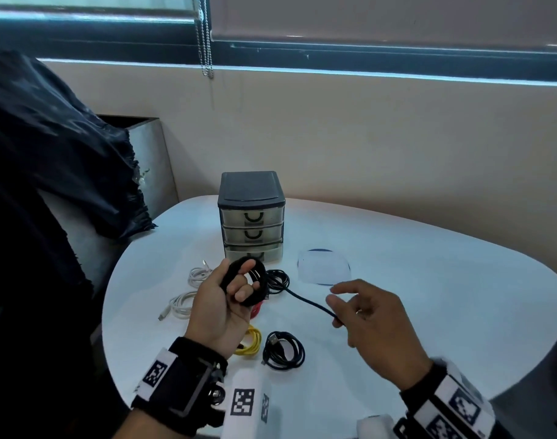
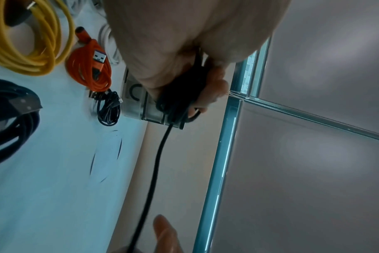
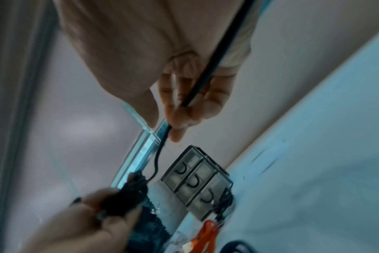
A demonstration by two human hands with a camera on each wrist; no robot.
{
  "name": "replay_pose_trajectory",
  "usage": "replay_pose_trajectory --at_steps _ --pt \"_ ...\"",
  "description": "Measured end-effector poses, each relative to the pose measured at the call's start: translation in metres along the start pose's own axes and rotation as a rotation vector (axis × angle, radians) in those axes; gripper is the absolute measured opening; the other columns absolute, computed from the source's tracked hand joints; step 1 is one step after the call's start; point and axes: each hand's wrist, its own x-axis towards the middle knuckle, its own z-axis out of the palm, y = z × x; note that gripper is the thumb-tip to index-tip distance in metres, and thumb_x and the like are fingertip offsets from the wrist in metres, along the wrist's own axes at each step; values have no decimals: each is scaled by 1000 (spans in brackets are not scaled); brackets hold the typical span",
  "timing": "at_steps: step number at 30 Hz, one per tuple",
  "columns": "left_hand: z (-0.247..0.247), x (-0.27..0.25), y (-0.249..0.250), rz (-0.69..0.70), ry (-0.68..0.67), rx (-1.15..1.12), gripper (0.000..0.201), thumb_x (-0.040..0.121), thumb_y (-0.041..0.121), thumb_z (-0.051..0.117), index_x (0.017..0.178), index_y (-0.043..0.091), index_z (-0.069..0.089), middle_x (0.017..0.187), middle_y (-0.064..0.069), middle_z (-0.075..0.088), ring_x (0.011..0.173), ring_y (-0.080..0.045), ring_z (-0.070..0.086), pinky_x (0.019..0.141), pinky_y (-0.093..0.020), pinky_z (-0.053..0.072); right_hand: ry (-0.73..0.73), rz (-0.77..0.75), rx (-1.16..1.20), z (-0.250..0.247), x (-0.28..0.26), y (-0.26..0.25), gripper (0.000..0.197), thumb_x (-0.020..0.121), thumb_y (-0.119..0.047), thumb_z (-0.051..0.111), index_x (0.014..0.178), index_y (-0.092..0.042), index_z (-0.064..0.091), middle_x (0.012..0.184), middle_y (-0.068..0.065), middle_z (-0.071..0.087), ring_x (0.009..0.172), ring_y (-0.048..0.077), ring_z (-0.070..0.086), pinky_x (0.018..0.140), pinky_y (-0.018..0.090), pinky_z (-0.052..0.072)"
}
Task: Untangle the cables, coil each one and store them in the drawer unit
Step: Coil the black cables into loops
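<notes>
Midway through coiling, the left hand [image 1: 226, 299] grips the black cable [image 1: 305, 301] coil; the right hand [image 1: 370, 324] pinches its tail, to wind on next.

Smooth glossy white round table [image 1: 397, 255], small drawer unit [image 1: 251, 213] of matt black plastic with translucent drawers, black braided-looking cable [image 1: 305, 301], dull metal bead chain [image 1: 206, 36]
</notes>
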Motion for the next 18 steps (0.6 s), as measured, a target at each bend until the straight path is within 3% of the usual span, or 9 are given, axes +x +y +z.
replay_pose_trajectory --at_steps 3,5,7,9,11,15,18 --pt "2 1 -3 12 14 -21 41 106 30 36 98 -1 61 46 6 29 37 -8 36 77 -23 44 -164 -16 -124 -2 -9 6 17 93 -27 62 76 -28 65 56 -8 65 46 5 50 59 26 45" --pt "4 1 -6 18 7 -9 41 106 29 36 97 -2 61 46 6 28 36 -8 34 78 -23 45 -139 -63 -217 -1 -17 9 23 95 -26 59 72 -29 62 54 -10 58 47 7 47 56 22 40" --pt "6 1 -8 12 -7 -6 40 106 29 36 97 -2 62 45 6 27 36 -8 31 78 -24 46 13 -43 -12 -3 -21 8 22 92 -23 66 70 -24 66 56 0 63 46 6 49 51 20 41" --pt "7 1 -12 8 -19 42 40 106 28 37 96 -2 62 45 6 26 35 -8 29 69 -22 48 254 -22 300 -11 -20 0 12 84 -24 72 74 -19 71 66 9 69 60 16 62 51 23 49" --pt "8 -1 -23 17 -27 211 42 105 27 38 95 -5 63 46 4 26 36 -9 28 63 -23 45 374 -22 530 -22 -18 -15 20 77 -34 69 75 -14 72 75 10 72 75 23 68 57 26 55" --pt "14 -8 -57 23 -95 580 46 105 30 40 89 -5 65 49 2 31 39 -13 32 67 -31 36 200 31 964 -29 -16 -52 37 78 -42 62 80 -7 69 71 13 65 65 24 64 55 28 52" --pt "26 -6 -65 65 -89 624 49 106 30 39 75 5 68 50 1 33 42 -14 36 65 -32 34 41 -9 1076 -24 -23 -71 41 87 -40 50 82 -4 70 72 16 63 64 28 63 54 30 51"
